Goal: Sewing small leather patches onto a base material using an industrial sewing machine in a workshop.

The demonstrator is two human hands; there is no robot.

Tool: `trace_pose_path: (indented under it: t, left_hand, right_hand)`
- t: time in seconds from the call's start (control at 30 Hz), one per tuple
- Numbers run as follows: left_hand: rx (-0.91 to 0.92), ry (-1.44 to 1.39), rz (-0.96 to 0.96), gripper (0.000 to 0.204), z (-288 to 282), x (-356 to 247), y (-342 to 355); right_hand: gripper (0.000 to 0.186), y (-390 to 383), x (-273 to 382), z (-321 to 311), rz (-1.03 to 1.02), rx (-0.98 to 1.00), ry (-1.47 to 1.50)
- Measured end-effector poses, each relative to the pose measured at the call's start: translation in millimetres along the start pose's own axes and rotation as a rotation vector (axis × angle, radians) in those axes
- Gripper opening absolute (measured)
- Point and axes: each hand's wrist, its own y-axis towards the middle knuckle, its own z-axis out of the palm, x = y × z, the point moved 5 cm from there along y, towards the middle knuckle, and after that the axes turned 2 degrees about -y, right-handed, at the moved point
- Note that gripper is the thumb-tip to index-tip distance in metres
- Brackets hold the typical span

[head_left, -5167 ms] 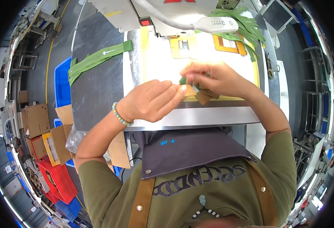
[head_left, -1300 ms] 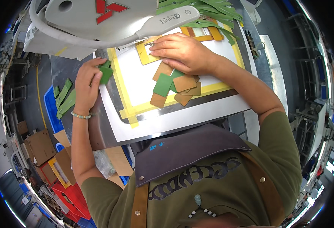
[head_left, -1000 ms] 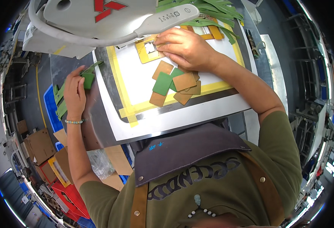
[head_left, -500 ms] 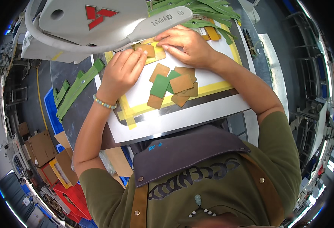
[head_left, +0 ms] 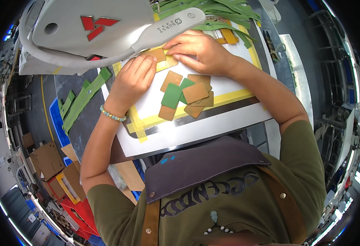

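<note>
My left hand (head_left: 133,84) has its fingers together on a tan square (head_left: 155,55) lying in a yellow template (head_left: 167,63) under the white machine's front. My right hand (head_left: 200,55) grips the template's right side with curled fingers. Just below my hands, several overlapping tan pieces (head_left: 195,93) and green pieces (head_left: 170,96) lie on a white work surface bordered with yellow tape.
The white machine (head_left: 65,30) and its cabled handle (head_left: 165,28) overhang the back. Green straps lie at left (head_left: 81,100) and back right (head_left: 229,10), beside another orange template (head_left: 229,37). Blue bins (head_left: 56,119) and cardboard boxes (head_left: 46,160) stand left of the table.
My left hand has moved right from the green straps, where it held a green piece, to a tan square in the template. Five seconds ago both hands held pieces nearer the front.
</note>
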Motion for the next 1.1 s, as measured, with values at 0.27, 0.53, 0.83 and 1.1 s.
trace_pose_path:
  t: [0.27,0.53,0.83,1.1]
  left_hand:
    - [0.002,0.110,0.029,0.033,1,-6,0]
    - [0.077,0.089,0.036,0.029,3,-3,5]
    - [0.163,0.131,0.149,0.029,3,-1,17]
    - [0.234,0.013,0.046,0.026,7,0,21]
  right_hand:
    - [0.025,-1,11,7,-0.147,0.091,-0.158]
    - [0.028,1,17,9,-0.168,0.061,-0.228]
    - [0.014,4,7,1,-0.043,-0.031,-0.119]
    - [0.024,3,10,8,-0.174,0.031,-0.085]
